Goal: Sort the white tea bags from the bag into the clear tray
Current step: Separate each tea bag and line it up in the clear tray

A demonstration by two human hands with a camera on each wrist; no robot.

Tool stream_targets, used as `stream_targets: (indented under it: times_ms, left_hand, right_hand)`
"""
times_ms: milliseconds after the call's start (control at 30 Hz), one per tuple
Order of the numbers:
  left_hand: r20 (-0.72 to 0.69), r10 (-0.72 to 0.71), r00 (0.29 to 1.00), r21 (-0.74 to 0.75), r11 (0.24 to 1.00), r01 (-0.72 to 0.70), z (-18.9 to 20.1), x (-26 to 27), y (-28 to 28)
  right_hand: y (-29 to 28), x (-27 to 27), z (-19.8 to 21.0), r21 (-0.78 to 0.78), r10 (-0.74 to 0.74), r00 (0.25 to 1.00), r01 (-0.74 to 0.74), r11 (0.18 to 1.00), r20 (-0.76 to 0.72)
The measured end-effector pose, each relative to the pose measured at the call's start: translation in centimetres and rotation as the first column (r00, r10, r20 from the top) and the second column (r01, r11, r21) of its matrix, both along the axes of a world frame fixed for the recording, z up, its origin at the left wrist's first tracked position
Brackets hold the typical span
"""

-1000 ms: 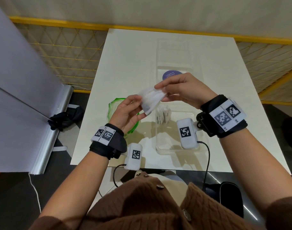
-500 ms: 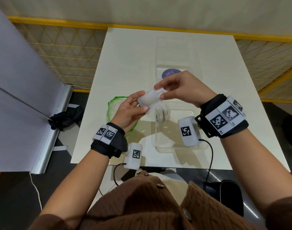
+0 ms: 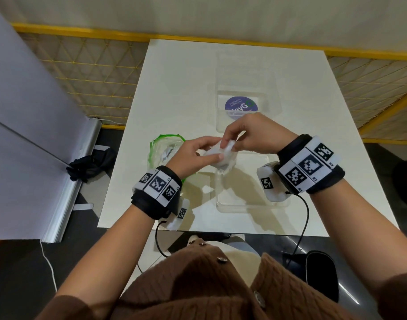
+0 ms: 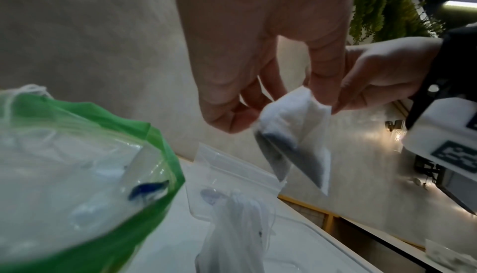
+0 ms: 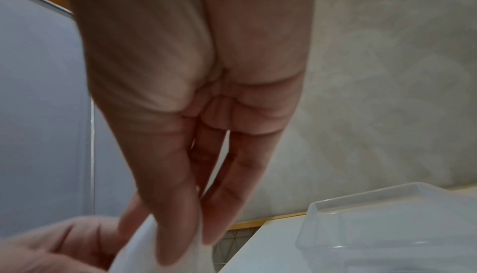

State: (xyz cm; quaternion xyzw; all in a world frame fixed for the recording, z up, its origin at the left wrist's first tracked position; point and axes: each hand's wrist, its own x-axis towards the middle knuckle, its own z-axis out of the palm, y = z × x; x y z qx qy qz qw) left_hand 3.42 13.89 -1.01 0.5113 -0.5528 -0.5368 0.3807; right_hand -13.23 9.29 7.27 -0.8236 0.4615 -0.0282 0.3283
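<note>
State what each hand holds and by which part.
Both hands hold one white tea bag. The left hand pinches its upper left edge; the right hand pinches its upper right corner. The filled lower end hangs free above the clear tray.

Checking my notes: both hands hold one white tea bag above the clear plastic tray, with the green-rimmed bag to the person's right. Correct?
Not quite: the green-rimmed bag lies to the person's left, as the head view shows. Both the left hand and right hand do hold the white tea bag above the clear plastic tray.
</note>
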Motion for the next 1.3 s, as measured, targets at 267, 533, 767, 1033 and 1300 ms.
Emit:
stream_targets:
  times_ms: [267,533,767,1033,1300]
  left_hand:
    - [0.023,0.076,0.997,-0.046,0.996,-0.075,-1.3,-0.8,0.1]
    - [0.049,0.247,0.968,-0.142,0.961,-0.238,-2.0,-1.6,0.3]
    - [0.018,0.25,0.968,-0.107,0.963,-0.246,-2.4,-2.7,0.7]
    - [0.047,0.156,0.987,0.005,0.988,-0.156,-3.0,-2.6,0.8]
    - [0.154,0.146,0.977,0.144,0.975,-0.168,-4.1,-2.1,0.7]
  right_hand:
    - [0.4,-0.7,-0.6,0.022,-0.021,0.995,0.019,1.0,0.097]
    - [0.9,0.2,-0.8,0.244,-0.188,0.982,0.177,0.953,0.022]
    - [0.3,0.1,-1.8,0.235,-0.283,0.956,0.258,0.937,0.078]
    - [-0.5,-1.7,-2.1,0.187,-0.318,0.948,0.313,0.931,-0.003]
    - [-1.0,-3.8,-2.1,0.166,-0.295,0.949,0.31,0.936,-0.108]
